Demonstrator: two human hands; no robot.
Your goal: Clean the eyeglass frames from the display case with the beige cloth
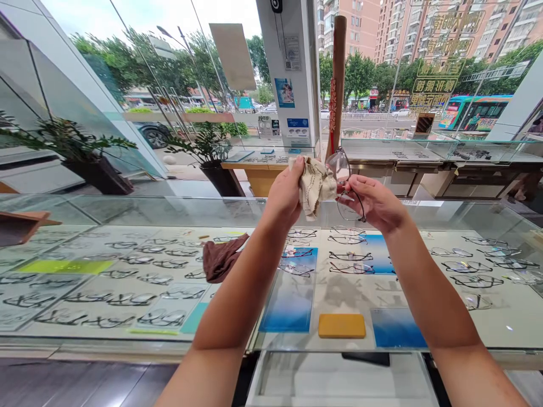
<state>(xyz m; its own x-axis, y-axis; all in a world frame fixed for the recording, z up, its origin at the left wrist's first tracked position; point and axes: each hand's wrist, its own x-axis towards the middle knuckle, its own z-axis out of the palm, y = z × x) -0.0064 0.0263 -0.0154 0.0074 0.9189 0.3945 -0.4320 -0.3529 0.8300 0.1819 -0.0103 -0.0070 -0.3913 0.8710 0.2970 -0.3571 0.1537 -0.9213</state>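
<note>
Above a glass display counter, my left hand [286,192] is closed around a crumpled beige cloth [314,189]. My right hand [373,200] pinches a pair of eyeglasses [362,204] with a thin dark frame. The glasses are turned on end, one lens above the fingers and the other below. The cloth's right edge is close to the glasses; whether it touches the lens I cannot tell. A brown cloth [223,259] lies on the counter left of my left forearm.
The glass counter [288,342] holds rows of eyeglasses [350,256] and blue cards. A yellow case [341,326] is near its front edge. Below stands a white drawer [339,379]. Farther back are a wooden post [338,85], a potted plant [212,152] and another counter.
</note>
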